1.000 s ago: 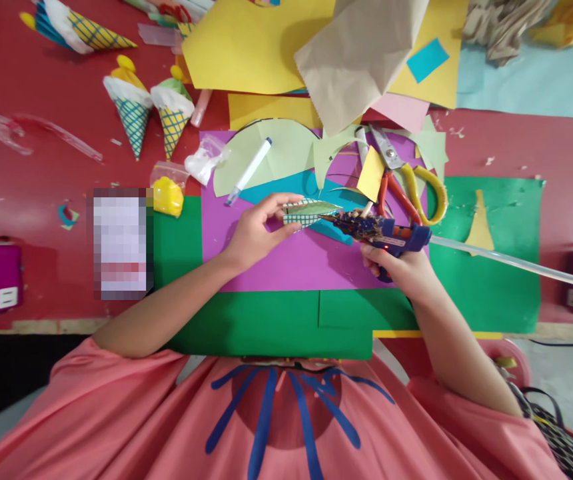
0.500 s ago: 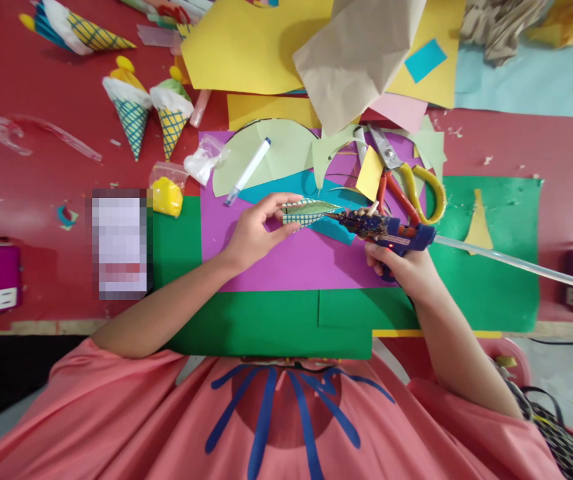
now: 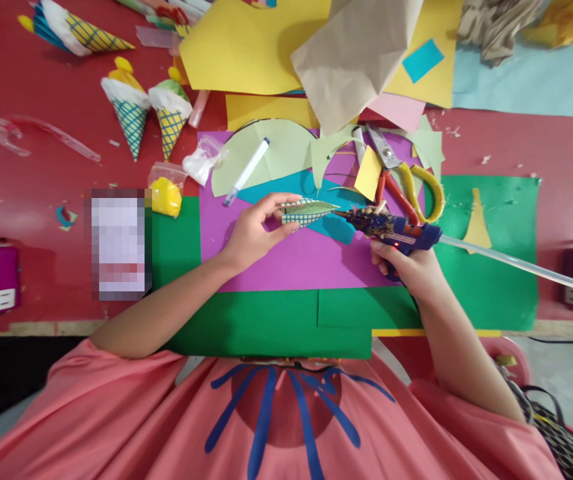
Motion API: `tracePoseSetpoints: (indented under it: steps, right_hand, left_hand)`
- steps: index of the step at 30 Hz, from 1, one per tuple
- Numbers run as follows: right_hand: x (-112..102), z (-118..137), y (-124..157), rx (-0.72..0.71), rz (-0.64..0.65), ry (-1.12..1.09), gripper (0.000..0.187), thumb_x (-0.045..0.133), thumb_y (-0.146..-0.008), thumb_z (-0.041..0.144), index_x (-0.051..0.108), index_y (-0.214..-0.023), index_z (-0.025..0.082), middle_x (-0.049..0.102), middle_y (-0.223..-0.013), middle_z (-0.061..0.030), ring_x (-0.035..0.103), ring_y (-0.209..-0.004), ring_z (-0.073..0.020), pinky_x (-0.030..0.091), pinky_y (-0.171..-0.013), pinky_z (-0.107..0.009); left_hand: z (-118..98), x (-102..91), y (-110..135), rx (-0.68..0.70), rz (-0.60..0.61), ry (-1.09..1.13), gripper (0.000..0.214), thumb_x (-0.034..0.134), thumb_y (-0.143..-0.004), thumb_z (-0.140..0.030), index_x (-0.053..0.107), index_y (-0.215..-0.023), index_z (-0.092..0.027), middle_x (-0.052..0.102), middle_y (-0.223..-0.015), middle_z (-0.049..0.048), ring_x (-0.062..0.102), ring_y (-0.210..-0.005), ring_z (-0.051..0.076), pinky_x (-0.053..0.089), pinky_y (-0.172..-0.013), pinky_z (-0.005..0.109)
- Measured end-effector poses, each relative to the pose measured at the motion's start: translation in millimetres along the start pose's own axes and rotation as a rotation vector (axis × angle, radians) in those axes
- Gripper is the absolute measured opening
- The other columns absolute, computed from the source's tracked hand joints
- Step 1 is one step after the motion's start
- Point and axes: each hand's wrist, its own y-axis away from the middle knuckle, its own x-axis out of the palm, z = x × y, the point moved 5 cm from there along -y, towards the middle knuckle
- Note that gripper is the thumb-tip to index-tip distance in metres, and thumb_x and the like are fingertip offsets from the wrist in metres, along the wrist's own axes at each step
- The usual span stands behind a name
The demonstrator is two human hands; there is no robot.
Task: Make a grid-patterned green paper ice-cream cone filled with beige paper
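Between the thumb and fingers of my left hand (image 3: 254,233) is a light green paper cone (image 3: 309,211) with a blue grid pattern. It lies sideways, its point toward the right, with a lengthwise opening along its side. My right hand (image 3: 406,267) is wrapped round the handle of a blue glue gun (image 3: 399,233), which has a small red light lit. A long clear glue stick (image 3: 511,263) sticks out of its back end. The gun's dark, crusted nozzle is close to the cone's tip; whether they touch I cannot tell.
Scissors (image 3: 391,157) and a yellow paper piece (image 3: 368,173) lie beyond the glue gun. A marker (image 3: 247,171), a bag of yellow clay (image 3: 166,197) and a bag of white clay (image 3: 201,162) lie left of them. Finished paper cones (image 3: 131,123) rest farther back, near brown paper (image 3: 356,67).
My right hand has drawn the glue gun slightly to the right, so its nozzle sits a little farther along toward the cone's point. My left hand and the cone have hardly moved.
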Motion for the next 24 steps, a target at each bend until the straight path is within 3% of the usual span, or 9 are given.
tracePoseSetpoints:
  steps: [24]
  right_hand:
    - [-12,-2,1,-0.005,-0.051,-0.037,0.025,0.071,-0.075,0.037,0.061,-0.065,0.016,0.058,-0.052,0.0018,0.049,-0.04,-0.0077,0.039,-0.039,-0.021]
  left_hand:
    - [1,0.0,-1,-0.01,-0.012,0.045,0.037,0.072,-0.08,-0.032,0.061,-0.115,-0.024,0.07,-0.111,0.0024,0.068,-0.086,0.012,0.057,-0.075,0.024]
